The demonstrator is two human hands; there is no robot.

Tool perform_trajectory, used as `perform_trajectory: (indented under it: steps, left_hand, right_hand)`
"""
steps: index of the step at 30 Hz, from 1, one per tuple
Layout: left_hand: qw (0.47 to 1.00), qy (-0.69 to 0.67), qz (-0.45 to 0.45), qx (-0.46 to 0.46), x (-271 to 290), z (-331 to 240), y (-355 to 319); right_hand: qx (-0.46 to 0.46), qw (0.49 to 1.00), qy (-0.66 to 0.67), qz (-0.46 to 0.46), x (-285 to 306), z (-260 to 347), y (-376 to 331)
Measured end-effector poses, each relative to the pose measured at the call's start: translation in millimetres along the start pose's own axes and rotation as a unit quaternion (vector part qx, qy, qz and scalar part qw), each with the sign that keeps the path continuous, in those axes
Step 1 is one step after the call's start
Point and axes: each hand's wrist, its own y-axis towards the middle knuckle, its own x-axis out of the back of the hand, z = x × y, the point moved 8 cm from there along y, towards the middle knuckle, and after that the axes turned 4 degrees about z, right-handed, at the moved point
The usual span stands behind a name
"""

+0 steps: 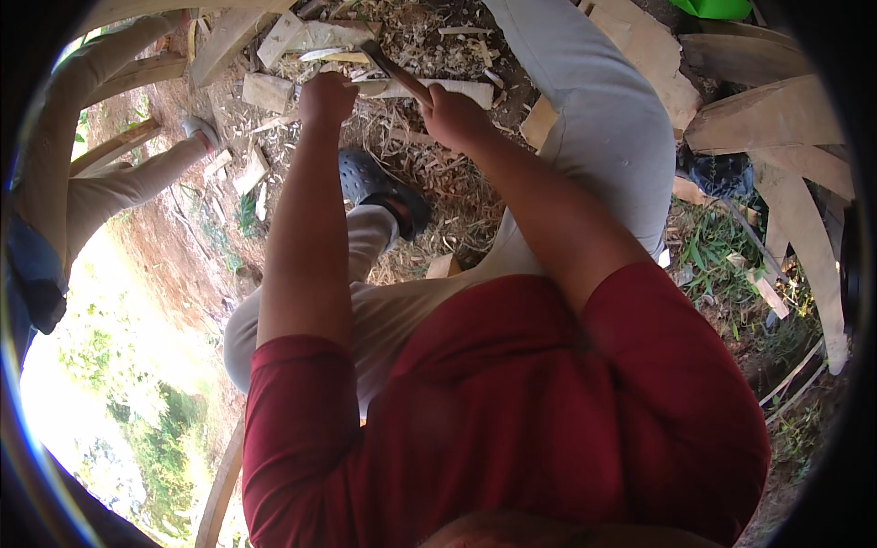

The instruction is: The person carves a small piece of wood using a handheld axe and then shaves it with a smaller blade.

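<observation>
Both my forearms reach forward over ground strewn with wood chips. My right hand [454, 119] is closed round the handle of a wooden-handled tool with a dark metal head [398, 73]. It slants up and left, its head beyond my left hand; whether it is a hatchet, adze or hammer I cannot tell. My left hand [326, 99] is a fist, with what it grips hidden by the fingers. Beside this fist, a pale length of wood [461, 91] runs to the right, passing under the tool. Whether the fist touches that wood is unclear.
Short wood offcuts [268, 92] lie around my hands. My dark clog [379, 187] stands just nearer than them. Large curved boards [776, 114] are piled at the right, by a green object [717, 7]. At the left is another person's leg [137, 192].
</observation>
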Motion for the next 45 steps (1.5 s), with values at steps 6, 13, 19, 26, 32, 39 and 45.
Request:
perform_trajectory:
  steps: [6,13,19,26,32,39,45]
  left_hand:
    - [1.000,0.018,-0.003,-0.011,-5.6,2.6,7.7]
    - [1.000,0.007,0.004,-0.013,-8.3,-5.5,7.4]
    - [1.000,-0.005,-0.014,-0.017,-17.5,11.1,8.1]
    - [0.999,0.037,0.009,-0.010,-10.6,-4.1,12.2]
    - [0.996,0.073,0.044,0.034,-9.5,1.5,15.2]
    - [0.993,0.089,0.056,0.052,-17.8,8.5,21.7]
    - [0.992,0.035,0.065,0.098,-11.3,13.5,20.7]
  right_hand:
    - [0.036,0.999,-0.034,0.018,-2.8,8.9,1.6]
    - [0.002,1.000,-0.021,-0.001,-16.4,-15.4,0.4]
    - [0.016,1.000,0.022,0.005,3.6,18.8,-5.5]
    - [-0.003,1.000,-0.022,-0.016,-21.5,-10.2,1.6]
    - [0.029,0.997,0.043,-0.064,9.5,22.8,-2.0]
    - [-0.034,0.997,-0.042,0.053,-20.1,-12.2,-7.5]
    - [0.040,0.998,0.028,-0.038,3.8,21.0,-1.2]
